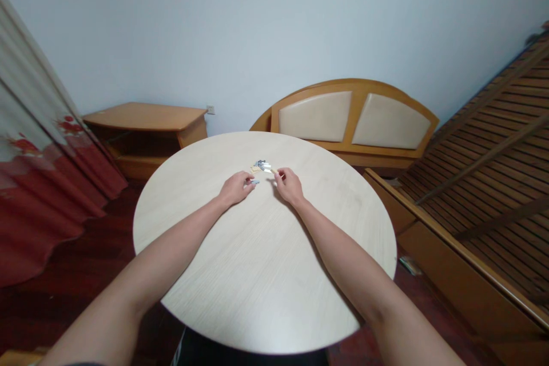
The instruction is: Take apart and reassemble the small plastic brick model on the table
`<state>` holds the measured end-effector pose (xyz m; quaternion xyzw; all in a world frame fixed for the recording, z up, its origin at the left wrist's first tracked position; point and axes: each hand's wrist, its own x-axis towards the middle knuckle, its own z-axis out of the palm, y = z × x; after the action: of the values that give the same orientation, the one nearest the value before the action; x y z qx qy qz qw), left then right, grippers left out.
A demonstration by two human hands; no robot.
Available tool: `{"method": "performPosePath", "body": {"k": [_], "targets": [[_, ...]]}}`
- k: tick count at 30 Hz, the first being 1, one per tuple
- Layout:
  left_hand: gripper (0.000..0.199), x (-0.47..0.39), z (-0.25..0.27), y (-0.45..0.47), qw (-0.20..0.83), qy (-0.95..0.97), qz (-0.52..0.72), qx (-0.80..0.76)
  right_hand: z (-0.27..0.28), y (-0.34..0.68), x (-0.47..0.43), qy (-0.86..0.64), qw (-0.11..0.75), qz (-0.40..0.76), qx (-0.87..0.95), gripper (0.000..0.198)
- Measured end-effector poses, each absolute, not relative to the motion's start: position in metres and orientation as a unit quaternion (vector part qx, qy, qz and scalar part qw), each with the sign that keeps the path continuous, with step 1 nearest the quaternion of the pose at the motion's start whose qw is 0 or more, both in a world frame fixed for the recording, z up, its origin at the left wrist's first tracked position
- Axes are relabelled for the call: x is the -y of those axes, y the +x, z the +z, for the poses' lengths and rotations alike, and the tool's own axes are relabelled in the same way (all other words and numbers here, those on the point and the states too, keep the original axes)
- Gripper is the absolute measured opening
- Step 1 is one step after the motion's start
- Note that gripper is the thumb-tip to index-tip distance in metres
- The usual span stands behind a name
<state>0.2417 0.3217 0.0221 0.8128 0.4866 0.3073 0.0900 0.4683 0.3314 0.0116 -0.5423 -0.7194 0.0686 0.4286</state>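
- Fingers of the left hand (pixel 235 187) are pinched on a small grey piece (pixel 254 182), steadied on the round table (pixel 193 274).
- Right hand (pixel 290 185), fingertips closed on a pale strip (pixel 269 170), is kept at 5 o'clock of the little pile (pixel 260 165), within reach.

Both hands, left hand (pixel 235 187) and right hand (pixel 290 185), touch small pieces (pixel 261 166) on round table (pixel 257 274).

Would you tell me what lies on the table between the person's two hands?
In the head view, a small grey piece lies at the left hand fingertips; otherwise bare tabletop separates it from the right hand.
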Motion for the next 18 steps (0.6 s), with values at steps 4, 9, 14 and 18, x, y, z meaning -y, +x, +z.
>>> {"method": "performPosePath", "body": {"k": [4,9,14,18], "targets": [[0.033,-0.314,0.027,0.241,0.099,0.821,0.340,-0.448,0.018,0.453,-0.317,-0.455,0.375,0.030,0.807,0.018],[0.031,-0.311,0.030,0.242,0.106,0.832,0.332,-0.432,0.021,0.442,-0.307,-0.405,0.341,0.031,0.848,0.017],[0.034,-0.311,0.030,0.241,0.100,0.833,0.324,-0.438,0.022,0.445,-0.306,-0.400,0.352,0.039,0.846,0.021],[0.035,-0.311,0.031,0.241,0.098,0.834,0.317,-0.441,0.021,0.446,-0.307,-0.394,0.340,0.045,0.853,0.021]]}}
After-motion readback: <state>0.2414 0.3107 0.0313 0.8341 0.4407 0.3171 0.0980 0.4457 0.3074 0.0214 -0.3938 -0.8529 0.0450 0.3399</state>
